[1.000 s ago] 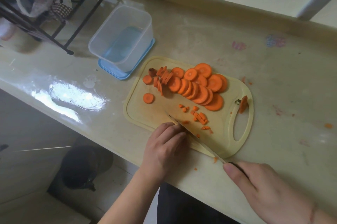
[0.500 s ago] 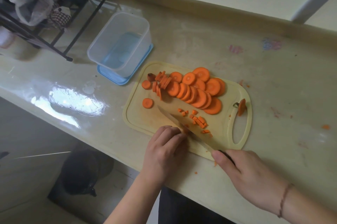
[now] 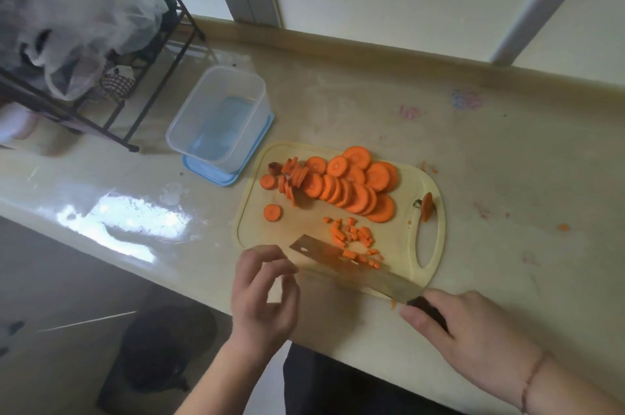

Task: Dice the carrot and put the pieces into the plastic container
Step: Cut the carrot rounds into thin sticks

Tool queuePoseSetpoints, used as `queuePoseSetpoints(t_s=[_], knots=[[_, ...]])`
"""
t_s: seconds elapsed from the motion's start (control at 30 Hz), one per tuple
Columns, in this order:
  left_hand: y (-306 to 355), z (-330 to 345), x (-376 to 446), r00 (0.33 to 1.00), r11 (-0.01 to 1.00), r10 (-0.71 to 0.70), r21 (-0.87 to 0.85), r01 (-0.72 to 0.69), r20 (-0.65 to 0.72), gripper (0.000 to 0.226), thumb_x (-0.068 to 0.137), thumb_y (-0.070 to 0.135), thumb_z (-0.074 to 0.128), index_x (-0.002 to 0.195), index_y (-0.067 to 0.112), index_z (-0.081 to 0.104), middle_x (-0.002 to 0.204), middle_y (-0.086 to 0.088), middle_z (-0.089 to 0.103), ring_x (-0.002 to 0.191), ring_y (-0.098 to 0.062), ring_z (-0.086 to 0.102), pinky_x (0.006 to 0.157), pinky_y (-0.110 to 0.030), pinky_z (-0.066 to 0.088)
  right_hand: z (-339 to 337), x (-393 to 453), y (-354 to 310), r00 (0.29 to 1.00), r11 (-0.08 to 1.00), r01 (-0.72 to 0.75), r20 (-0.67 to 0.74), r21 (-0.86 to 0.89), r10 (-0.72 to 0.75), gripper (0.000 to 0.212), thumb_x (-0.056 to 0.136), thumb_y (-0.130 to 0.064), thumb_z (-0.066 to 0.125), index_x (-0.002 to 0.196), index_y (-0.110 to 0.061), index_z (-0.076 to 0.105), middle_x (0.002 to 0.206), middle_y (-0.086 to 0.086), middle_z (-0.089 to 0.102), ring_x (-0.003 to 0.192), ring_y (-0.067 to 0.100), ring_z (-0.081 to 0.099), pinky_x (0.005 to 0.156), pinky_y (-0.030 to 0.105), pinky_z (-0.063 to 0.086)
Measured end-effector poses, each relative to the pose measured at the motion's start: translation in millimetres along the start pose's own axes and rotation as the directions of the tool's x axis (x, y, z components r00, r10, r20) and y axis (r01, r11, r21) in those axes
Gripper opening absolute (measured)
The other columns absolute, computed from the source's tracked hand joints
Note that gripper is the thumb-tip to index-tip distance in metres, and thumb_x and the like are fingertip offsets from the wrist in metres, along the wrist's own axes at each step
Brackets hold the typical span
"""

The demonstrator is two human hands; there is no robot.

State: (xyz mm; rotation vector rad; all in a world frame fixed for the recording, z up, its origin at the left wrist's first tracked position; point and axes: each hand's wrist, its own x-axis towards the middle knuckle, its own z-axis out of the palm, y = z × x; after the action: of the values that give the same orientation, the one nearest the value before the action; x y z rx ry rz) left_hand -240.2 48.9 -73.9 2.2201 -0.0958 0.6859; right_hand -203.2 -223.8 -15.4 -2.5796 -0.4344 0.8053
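Right hand (image 3: 463, 330) gripping knife (image 3: 351, 267) (left (image 3: 267, 293) loose)

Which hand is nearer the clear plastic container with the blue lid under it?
Left. The left hand hovers at the cutting board's near edge, below the container; the right hand grips the knife handle farther right.

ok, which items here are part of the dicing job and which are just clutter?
Job:
- orange carrot slices
- small diced carrot pieces
- steel knife, gripped by right hand
- left hand, holding nothing
- pale yellow plastic cutting board
- clear plastic container, no carrot inside yet

Clutter:
- blue lid under container
- black wire rack
- grey bag
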Motion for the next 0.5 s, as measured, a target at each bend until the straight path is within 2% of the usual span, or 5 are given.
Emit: queuePoseSetpoints(t_s=[0.07, 0.13, 0.2, 0.33, 0.5], knots=[[10.8, -7.4, 16.7, 0.986, 0.995, 0.094, -0.045, -0.088, 0.134, 0.013, 0.083, 0.003, 0.058, 0.090, 0.014, 0.061, 0.094, 0.000, 0.060, 0.083, -0.023, 0.059, 0.072, -0.033, 0.047, -3.0, -3.4, -5.4, 0.999, 0.986, 0.020, -0.036, -0.166, -0.026, 0.083, 0.063, -0.085, -0.015, 0.084, -0.032, 0.046, 0.065, -0.010, 0.051, 0.065, 0.009, 0.057, 0.060, 0.025, 0.048], [14.4, -6.6, 31.6, 0.904, 0.984, 0.175, -0.055, -0.167, 0.391, 0.007, 0.083, 0.010, 0.065, 0.088, 0.014, 0.067, 0.091, 0.001, 0.063, 0.082, -0.022, 0.058, 0.071, -0.035, 0.048, -1.9, -5.1, -10.3, 0.998, 0.966, 0.039, -0.044, -0.254, -0.052, 0.076, 0.063, -0.079, -0.021, 0.085, -0.035, 0.037, 0.067, -0.011, 0.048, 0.067, 0.008, 0.056, 0.056, 0.023, 0.045], [12.5, -0.3, 38.4, 0.812, 0.980, 0.179, -0.031, -0.195, 0.555, 0.002, 0.085, 0.016, 0.068, 0.082, 0.016, 0.069, 0.089, 0.005, 0.063, 0.081, -0.019, 0.057, 0.070, -0.036, 0.049, -1.7, -6.1, -17.7, 0.998, 0.949, 0.039, -0.038, -0.314, -0.054, 0.076, 0.062, -0.076, -0.026, 0.086, -0.035, 0.033, 0.071, -0.010, 0.051, 0.068, 0.009, 0.056, 0.052, 0.023, 0.037], [3.7, 16.1, 47.0, 0.753, 0.990, 0.076, 0.038, -0.133, 0.653, 0.014, 0.089, 0.027, 0.061, 0.079, 0.018, 0.066, 0.080, 0.006, 0.060, 0.075, -0.018, 0.054, 0.067, -0.037, 0.051, 5.7, -6.2, -25.0, 0.995, 0.932, 0.036, -0.078, -0.360, -0.069, 0.093, 0.061, -0.074, -0.034, 0.095, -0.033, 0.043, 0.088, -0.008, 0.065, 0.079, 0.013, 0.065, 0.056, 0.029, 0.038], [-7.9, 26.7, 61.5, 0.730, 0.998, 0.007, 0.046, -0.053, 0.683, 0.021, 0.091, 0.032, 0.057, 0.082, 0.016, 0.066, 0.081, 0.004, 0.059, 0.077, -0.018, 0.055, 0.071, -0.031, 0.049, 11.5, -6.5, -43.4, 0.990, 0.944, 0.043, -0.111, -0.327, -0.084, 0.089, 0.071, -0.072, -0.022, 0.104, -0.030, 0.048, 0.091, -0.007, 0.062, 0.080, 0.016, 0.065, 0.057, 0.030, 0.040]])
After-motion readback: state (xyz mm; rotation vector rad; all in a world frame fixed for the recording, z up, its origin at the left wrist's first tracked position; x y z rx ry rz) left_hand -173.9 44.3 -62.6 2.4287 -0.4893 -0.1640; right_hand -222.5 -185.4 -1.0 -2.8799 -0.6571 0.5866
